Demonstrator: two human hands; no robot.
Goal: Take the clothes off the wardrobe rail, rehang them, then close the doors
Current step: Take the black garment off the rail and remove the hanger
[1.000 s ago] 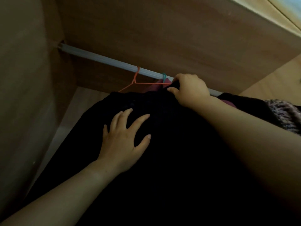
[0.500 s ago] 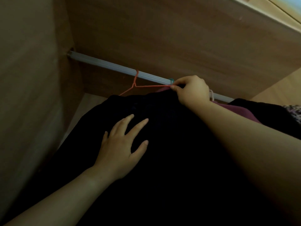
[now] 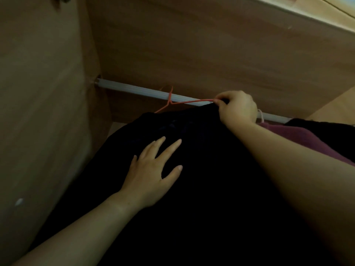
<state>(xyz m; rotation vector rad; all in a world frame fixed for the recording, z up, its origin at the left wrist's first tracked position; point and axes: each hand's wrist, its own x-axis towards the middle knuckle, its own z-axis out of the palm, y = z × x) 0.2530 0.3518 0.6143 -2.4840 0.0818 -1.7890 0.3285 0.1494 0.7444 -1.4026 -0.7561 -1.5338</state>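
Operator: Black garment, item one: dark cloth filling the lower middle of my view, its upper edge just below the wardrobe rail, draped on an orange wire hanger. I see the hanger's hook looped over the rail, left of my right hand.

Checker: Hands, please.

Operator: Right hand: thumb and forefinger pinched on the end of the hanger's wire arm where the cloth's top edge meets it, the other fingers curled. Left hand: flat on the front of the garment, fingers spread, nothing gripped.

Checker: Neighbouring stock?

Operator: Maroon garment, just right of the black one, beyond my right forearm; a further dark piece past it at the frame edge. White hanger hook on the rail beside my right hand. Wardrobe side panel at left, well clear of the hook.

Checker: Step in hand?

Operator: I judge it to be settling this piece on the rail. To do it well I'd confirm the hook sits fully over the rail, keep the pinch on wire and cloth together so the shoulder doesn't slide off, and use the flat palm to smooth the front downward without tugging. Doors not in view; closing not yet begun.
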